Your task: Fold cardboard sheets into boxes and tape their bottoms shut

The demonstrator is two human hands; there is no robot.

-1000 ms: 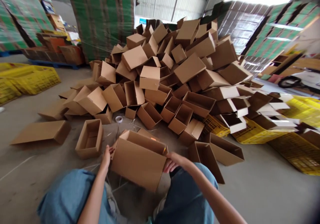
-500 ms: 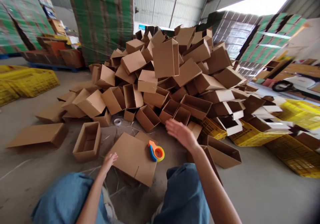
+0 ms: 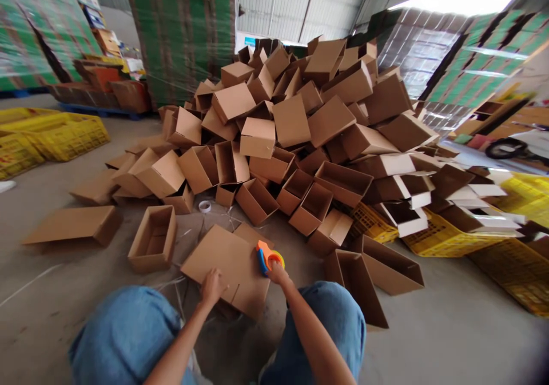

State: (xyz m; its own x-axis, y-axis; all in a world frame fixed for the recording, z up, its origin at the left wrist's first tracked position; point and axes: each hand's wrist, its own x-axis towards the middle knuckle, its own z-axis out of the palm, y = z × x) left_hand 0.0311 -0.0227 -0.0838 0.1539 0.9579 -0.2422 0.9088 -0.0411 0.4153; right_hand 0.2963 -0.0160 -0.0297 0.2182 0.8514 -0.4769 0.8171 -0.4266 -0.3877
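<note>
A flattened cardboard box (image 3: pixel 240 259) with a slot cut in it lies between my knees, on top of other cardboard. My left hand (image 3: pixel 213 287) is at its near edge, fingers curled in and touching the cardboard. An orange and blue tape dispenser (image 3: pixel 262 253) with a yellow roll rests at the right side of this sheet. My right hand (image 3: pixel 278 272) has its fingers closed around the dispenser at the roll; some fingertips are hidden. An upright open carton (image 3: pixel 153 239) stands on the floor to the left.
A large pile of open cartons (image 3: pixel 234 102) rises ahead. Yellow crates (image 3: pixel 72 136) stand at the left, and more yellow crates (image 3: pixel 446 233) hold cartons at the right. Two open cartons (image 3: pixel 360 288) lie by my right knee. A white tape roll (image 3: pixel 205 206) sits on the floor.
A carton that was in the air has come down onto the pile. My right hand has dropped from above onto the tape dispenser. My left hand has moved right onto the cardboard.
</note>
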